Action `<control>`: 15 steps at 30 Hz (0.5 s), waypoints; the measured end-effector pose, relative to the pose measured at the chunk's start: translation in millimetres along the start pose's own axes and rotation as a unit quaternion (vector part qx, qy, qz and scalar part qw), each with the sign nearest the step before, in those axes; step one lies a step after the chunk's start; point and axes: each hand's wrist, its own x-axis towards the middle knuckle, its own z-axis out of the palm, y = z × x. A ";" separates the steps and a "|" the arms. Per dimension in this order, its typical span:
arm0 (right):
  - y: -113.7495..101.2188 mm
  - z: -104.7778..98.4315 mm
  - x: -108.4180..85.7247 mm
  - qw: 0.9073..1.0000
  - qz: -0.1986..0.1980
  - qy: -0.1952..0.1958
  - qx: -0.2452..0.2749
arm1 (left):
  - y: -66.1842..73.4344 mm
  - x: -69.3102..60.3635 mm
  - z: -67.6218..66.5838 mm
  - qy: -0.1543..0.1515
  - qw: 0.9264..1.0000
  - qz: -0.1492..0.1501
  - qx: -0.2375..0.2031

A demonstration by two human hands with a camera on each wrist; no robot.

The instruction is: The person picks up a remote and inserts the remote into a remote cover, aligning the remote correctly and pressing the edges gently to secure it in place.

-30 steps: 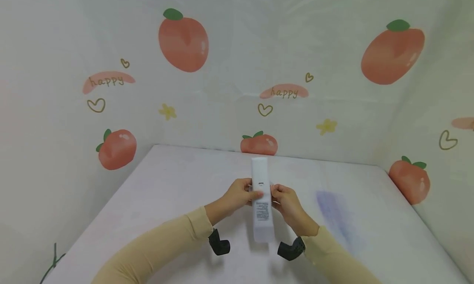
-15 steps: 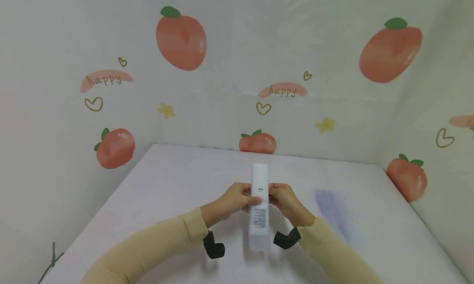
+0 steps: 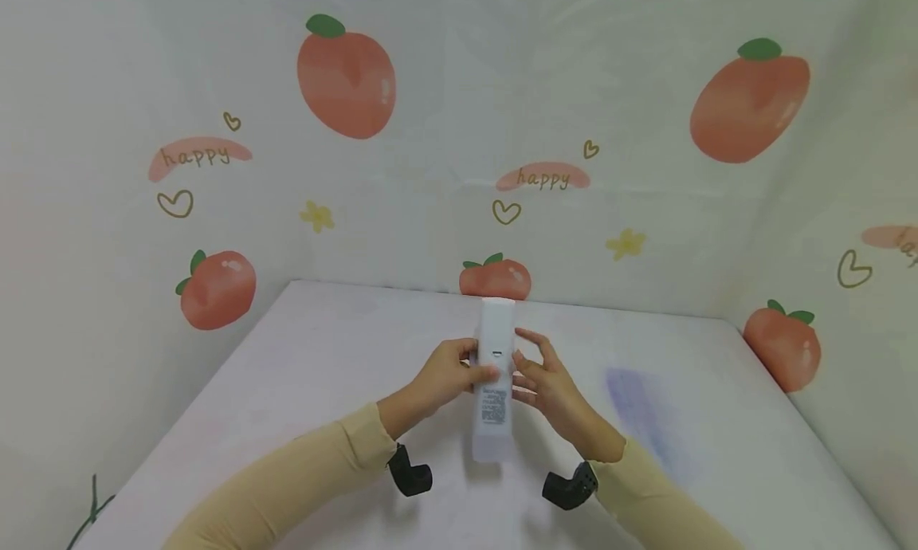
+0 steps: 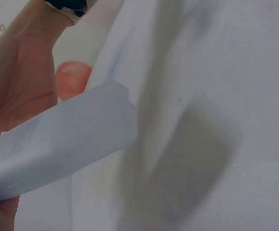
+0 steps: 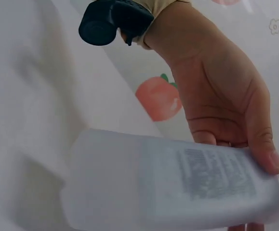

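A long white device (image 3: pixel 493 335) with rounded edges is held up over the table. On its near face are a small dark slot and a printed grey label (image 5: pixel 216 173). Its lower end looks translucent in the right wrist view. My left hand (image 3: pixel 439 375) grips it from the left, thumb (image 5: pixel 267 139) across the front face and fingers behind. At the right side my right hand (image 3: pixel 552 386) has its fingers spread and loosely bent, thumb and fingertips close to the device's edge. Whether they touch it I cannot tell. The left wrist view shows the right palm (image 4: pixel 28 77) beyond the device.
A white table top (image 3: pixel 344 335) spreads under the hands, with a faint purple patch (image 3: pixel 638 414) at the right. A peach-printed cloth (image 3: pixel 402 159) hangs around the back and sides. Black wrist cameras (image 3: pixel 410 474) hang below both cuffs.
The device dipped, then rose again, drifting slightly left. My right hand loosened from its side, the index finger lifting and the fingers spreading. My left hand kept its grip.
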 end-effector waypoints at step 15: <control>6.9 -4.2 -1.6 0.999 0.010 -0.024 -0.024 | -7.1 -6.1 9.6 -0.013 0.999 0.007 0.047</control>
